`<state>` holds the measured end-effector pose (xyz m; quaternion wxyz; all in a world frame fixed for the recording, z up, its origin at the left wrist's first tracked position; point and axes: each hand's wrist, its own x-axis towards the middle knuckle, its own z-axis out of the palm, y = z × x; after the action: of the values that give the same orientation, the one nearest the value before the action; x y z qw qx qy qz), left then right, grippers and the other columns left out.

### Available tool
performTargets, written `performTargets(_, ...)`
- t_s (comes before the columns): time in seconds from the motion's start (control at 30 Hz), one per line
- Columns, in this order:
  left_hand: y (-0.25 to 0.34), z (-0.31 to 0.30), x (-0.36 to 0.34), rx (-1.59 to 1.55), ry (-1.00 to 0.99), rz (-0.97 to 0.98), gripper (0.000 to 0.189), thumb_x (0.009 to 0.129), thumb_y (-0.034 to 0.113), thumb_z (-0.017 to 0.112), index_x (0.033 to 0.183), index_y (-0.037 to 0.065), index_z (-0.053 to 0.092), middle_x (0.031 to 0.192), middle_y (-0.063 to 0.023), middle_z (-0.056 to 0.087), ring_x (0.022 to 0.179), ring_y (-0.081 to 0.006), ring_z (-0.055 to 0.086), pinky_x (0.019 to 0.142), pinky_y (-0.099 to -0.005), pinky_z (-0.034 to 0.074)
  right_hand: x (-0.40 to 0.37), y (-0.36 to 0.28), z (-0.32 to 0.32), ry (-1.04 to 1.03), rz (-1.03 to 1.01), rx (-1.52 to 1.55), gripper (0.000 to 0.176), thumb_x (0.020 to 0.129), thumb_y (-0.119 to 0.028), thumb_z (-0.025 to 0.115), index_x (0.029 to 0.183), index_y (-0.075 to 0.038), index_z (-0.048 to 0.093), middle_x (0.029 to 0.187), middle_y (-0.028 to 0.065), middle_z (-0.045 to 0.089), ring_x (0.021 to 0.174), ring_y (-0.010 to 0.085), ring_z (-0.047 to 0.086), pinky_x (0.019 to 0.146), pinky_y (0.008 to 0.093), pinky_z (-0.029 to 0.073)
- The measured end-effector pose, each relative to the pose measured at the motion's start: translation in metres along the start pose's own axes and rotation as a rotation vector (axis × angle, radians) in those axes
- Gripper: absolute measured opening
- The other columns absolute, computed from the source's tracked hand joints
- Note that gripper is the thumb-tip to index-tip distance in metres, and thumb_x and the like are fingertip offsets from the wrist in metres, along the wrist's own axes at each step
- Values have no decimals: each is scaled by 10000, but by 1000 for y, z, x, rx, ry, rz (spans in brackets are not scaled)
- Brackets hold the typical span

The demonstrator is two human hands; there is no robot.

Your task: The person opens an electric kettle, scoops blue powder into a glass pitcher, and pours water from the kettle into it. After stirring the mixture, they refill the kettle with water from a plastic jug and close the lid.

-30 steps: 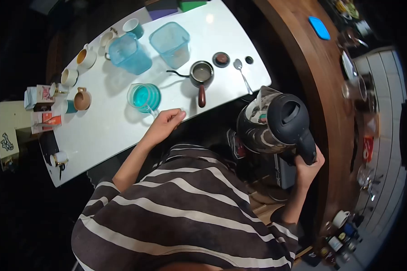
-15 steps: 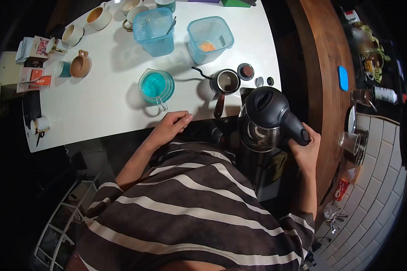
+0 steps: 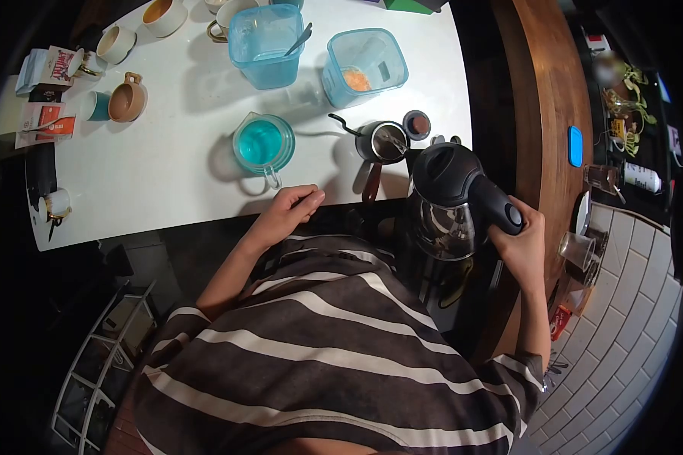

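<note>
My right hand (image 3: 520,239) is wrapped round the black handle of a glass electric kettle (image 3: 444,220) with a black lid. The kettle is held past the table's front edge, its spout tipped over a small metal pot (image 3: 387,144) with a thin black spout and a wooden handle. A thin stream of water runs from the kettle into the pot. My left hand (image 3: 292,212) rests at the table edge with its fingers curled in, and I see nothing in it. Just beyond it stands a glass measuring jug (image 3: 263,144) of turquoise liquid.
Two blue plastic tubs, one with a spoon (image 3: 265,57) and one with orange bits (image 3: 383,80), stand farther back. A round black lid (image 3: 417,124) lies beside the pot. Several cups, including a brown mug (image 3: 127,102), line the left side. A wooden counter (image 3: 550,98) runs along the right.
The kettle has tilted and shifted slightly right, and water now runs into the pot. My left hand has stayed almost still. The view has shifted slightly.
</note>
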<state>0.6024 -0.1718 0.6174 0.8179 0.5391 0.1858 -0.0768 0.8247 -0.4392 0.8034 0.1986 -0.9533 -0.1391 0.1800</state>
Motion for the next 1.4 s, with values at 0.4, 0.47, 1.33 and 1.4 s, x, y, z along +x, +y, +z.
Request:
performTargets(0.4, -6, -6, -5, -37, 5, 11, 360, 1059, 269, 480, 762, 71, 442, 695, 54, 336, 598, -41, 266, 524, -226, 236, 3, -24, -5, 55, -241, -89, 443, 659, -87, 680, 1043, 134, 655, 781, 204, 698, 759, 249, 706, 759, 312, 519)
performTargets(0.47, -6, -7, -6, -30, 5, 14, 359, 1059, 270, 480, 763, 70, 444, 697, 53, 340, 600, -41, 267, 525, -226, 237, 4, -35, -8, -57, -161, -41, 393, 664, -74, 670, 1005, 120, 663, 741, 188, 686, 704, 233, 695, 720, 308, 515)
performTargets(1.33, -1, -17, -10, -57, -51, -7, 354, 1061, 258, 477, 764, 69, 434, 719, 48, 339, 623, -46, 279, 538, -222, 252, 5, -54, -4, -122, -142, -57, 332, 677, -64, 654, 959, 109, 665, 700, 174, 663, 635, 180, 649, 662, 312, 499)
performTargets(1.4, -1, -19, -9, -63, -56, -21, 352, 1061, 258, 476, 766, 71, 434, 720, 49, 338, 622, -46, 278, 539, -221, 252, 4, -54, -4, -124, -144, -59, 309, 678, -62, 652, 939, 103, 664, 687, 167, 657, 616, 174, 634, 649, 312, 493)
